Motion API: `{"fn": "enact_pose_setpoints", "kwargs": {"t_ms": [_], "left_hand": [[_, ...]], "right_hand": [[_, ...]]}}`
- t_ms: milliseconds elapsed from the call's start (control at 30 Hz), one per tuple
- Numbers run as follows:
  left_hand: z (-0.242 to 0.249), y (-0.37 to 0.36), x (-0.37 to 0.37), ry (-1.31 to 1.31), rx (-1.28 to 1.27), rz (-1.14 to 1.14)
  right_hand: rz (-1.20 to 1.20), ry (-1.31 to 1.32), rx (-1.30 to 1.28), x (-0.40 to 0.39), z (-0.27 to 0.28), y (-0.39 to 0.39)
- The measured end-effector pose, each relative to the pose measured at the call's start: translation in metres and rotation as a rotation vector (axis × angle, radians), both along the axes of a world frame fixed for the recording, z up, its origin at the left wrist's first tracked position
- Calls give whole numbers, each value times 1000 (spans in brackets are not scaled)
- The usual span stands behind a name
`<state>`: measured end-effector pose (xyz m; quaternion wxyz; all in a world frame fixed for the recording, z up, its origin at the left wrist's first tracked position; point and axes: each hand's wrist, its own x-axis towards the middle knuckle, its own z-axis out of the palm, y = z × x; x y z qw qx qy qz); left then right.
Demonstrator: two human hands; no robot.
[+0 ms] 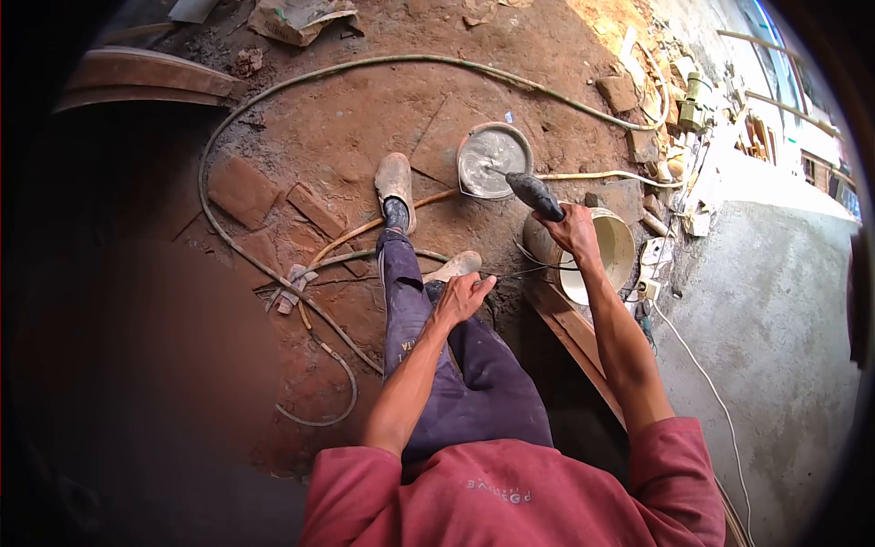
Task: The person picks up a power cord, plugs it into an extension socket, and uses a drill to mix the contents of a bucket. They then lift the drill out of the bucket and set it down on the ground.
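Observation:
My right hand [572,233] is wrapped round the handle of a dark power drill [534,195]. The drill tilts down, and its thin mixing rod reaches into a bucket [463,179] of wet grey mix [488,157]. In front of my thighs, my left hand [463,297] is closed with the thumb out, on a thin black cord [521,273] that runs toward the drill. A larger whitish bucket [623,253] stands tilted or on its side beside my right forearm, its opening facing right.
A long hose [401,58] loops across the brown dirt floor, around my feet. Broken slabs [244,190] and bricks lie left. Wooden planks [574,326] lie beside my right leg. A power socket [651,289] and white cable [713,387] are by the grey wall [766,310].

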<state>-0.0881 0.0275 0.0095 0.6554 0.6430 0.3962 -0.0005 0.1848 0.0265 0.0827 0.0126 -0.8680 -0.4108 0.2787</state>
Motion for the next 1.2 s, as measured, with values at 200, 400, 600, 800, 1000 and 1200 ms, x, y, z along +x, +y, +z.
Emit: {"fn": "enact_pose_setpoints", "kwargs": {"t_ms": [200, 400, 600, 800, 1000, 1200], "left_hand": [[1, -1, 5, -30, -53, 0], [5, 3, 2, -20, -71, -21], [11, 7, -1, -49, -72, 31], [13, 13, 7, -85, -98, 106], [11, 22, 15, -74, -132, 102], [3, 30, 18, -38, -159, 45]], "right_hand": [[22, 54, 29, -3, 10, 4], [-93, 24, 48, 4, -1, -9], [-291, -34, 115, -6, 41, -12], [-361, -76, 171, -2, 66, -16], [-283, -147, 184, 1, -5, 19], [-355, -49, 131, 0, 34, 26]]}}
